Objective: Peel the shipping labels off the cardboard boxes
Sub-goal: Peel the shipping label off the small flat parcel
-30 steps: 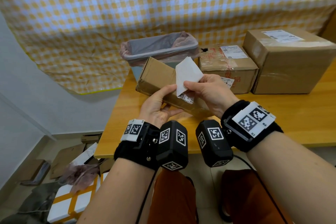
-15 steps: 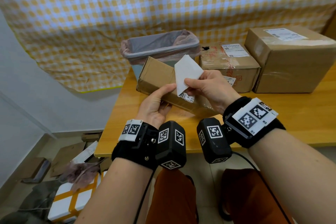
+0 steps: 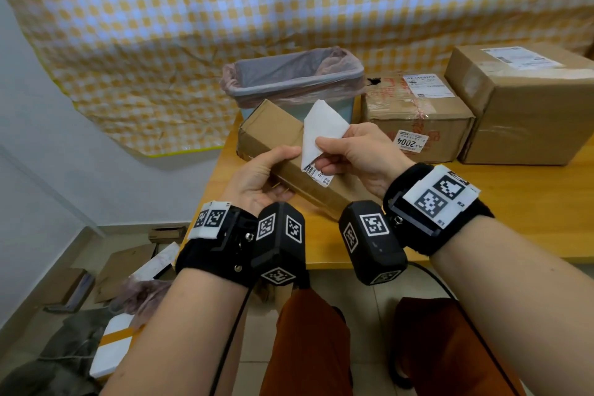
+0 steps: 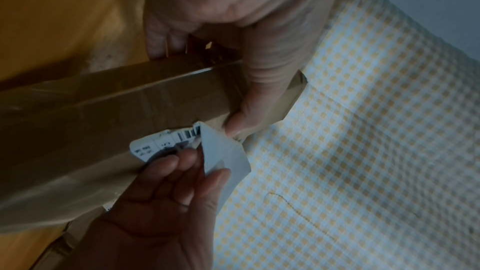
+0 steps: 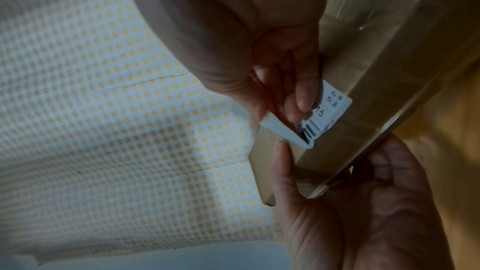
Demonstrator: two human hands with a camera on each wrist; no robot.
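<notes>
A long flat cardboard box (image 3: 276, 130) is tilted above the table's left end. My left hand (image 3: 260, 175) grips its near edge, thumb on top and fingers underneath (image 4: 166, 42). My right hand (image 3: 360, 154) pinches the white shipping label (image 3: 321, 128), most of it peeled up and folded back. A barcode strip of the label (image 4: 166, 145) (image 5: 324, 114) still sticks to the box. Two more boxes stand at the right: a mid-sized one (image 3: 414, 119) and a large one (image 3: 527, 103), each with a label on top.
A grey bin (image 3: 292, 80) with a pink liner stands behind the held box. The wooden table (image 3: 514, 202) stretches right. A checked cloth (image 3: 289, 3) hangs behind. Flattened cardboard and scraps (image 3: 122, 267) lie on the floor at left.
The right hand has drawn the label a little further off the box; less of it stays stuck. The left hand keeps its grip on the box.
</notes>
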